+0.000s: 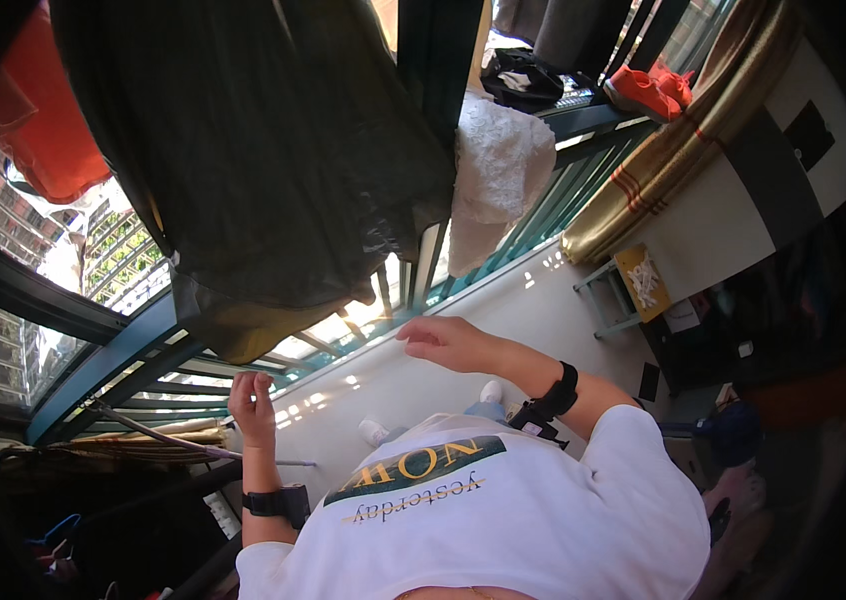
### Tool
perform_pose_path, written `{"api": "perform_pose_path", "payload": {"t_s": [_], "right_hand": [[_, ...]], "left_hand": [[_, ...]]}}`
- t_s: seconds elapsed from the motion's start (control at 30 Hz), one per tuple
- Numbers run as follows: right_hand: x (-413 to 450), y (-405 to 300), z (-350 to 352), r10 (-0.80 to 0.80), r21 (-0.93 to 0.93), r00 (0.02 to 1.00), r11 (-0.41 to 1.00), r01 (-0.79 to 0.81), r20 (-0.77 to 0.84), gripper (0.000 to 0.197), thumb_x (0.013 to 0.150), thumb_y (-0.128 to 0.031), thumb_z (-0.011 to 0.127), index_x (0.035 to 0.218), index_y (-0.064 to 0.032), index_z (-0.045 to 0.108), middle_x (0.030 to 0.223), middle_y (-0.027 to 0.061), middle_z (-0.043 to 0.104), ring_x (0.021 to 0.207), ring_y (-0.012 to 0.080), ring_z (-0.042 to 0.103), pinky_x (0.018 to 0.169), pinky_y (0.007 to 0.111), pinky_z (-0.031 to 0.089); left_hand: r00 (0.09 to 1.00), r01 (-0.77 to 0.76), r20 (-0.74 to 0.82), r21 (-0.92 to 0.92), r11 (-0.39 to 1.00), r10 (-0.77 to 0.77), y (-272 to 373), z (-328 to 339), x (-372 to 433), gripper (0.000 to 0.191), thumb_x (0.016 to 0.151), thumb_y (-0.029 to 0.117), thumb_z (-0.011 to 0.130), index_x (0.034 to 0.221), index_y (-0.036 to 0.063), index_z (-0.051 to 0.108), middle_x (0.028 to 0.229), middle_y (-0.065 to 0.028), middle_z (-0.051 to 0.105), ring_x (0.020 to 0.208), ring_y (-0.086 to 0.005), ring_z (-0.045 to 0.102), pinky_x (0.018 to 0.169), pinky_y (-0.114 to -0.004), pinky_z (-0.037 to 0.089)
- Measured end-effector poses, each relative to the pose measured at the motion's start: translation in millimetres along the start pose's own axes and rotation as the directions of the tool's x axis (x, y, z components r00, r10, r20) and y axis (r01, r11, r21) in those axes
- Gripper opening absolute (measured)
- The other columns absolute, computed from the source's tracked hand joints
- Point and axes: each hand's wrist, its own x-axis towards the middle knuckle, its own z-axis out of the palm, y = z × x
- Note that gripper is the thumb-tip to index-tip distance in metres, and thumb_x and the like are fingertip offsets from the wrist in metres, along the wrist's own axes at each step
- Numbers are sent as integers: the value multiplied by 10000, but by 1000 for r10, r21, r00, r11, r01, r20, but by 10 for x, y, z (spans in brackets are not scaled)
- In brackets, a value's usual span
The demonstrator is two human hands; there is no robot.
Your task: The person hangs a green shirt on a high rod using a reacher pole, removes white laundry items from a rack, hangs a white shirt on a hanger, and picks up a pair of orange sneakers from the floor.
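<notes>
A large dark garment (280,150) hangs in front of me, its shiny lower hem turned up to an olive-yellow inside. Just under that hem is my left hand (250,397), its fingers curled; whether anything thin is between them cannot be made out. My right hand (445,343) is held out to the right of the hem, fingers loosely bent and thumb apart, with nothing in it. Beyond it hangs a white lace garment (501,150). An orange-red garment (51,127) hangs at the far left.
Green metal railings (535,217) run behind the garments. Orange-red shoes (644,91) rest on a ledge beside a gold curtain (618,195). A small stool (642,283) holds white items. A thin pole (167,430) slants near my left arm. At lower right, a bare leg (738,495) is partly visible.
</notes>
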Motion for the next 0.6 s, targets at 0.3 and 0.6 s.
{"api": "perform_pose_path", "payload": {"t_s": [0.3, 0.6], "right_hand": [[-1604, 1198, -1889, 209, 259, 923, 958, -126, -323, 273, 877, -197, 569, 1102, -44, 563, 916, 32, 605, 827, 97, 560, 745, 228, 453], [-2220, 1711, -2749, 245, 454, 831, 891, 10, -499, 231, 905, -128, 516, 1088, 11, 537, 932, 58, 593, 867, 124, 567, 799, 253, 465]], "left_hand": [[888, -285, 277, -295, 912, 367, 2077, 2259, 746, 126, 858, 97, 556, 786, 11, 613, 722, -77, 563, 642, -192, 532, 585, -272, 419], [633, -500, 628, -116, 858, 454, 3567, 3948, 2320, 355, 869, 288, 573, 1123, 39, 571, 1011, -158, 599, 891, -286, 602, 756, -338, 482]]}}
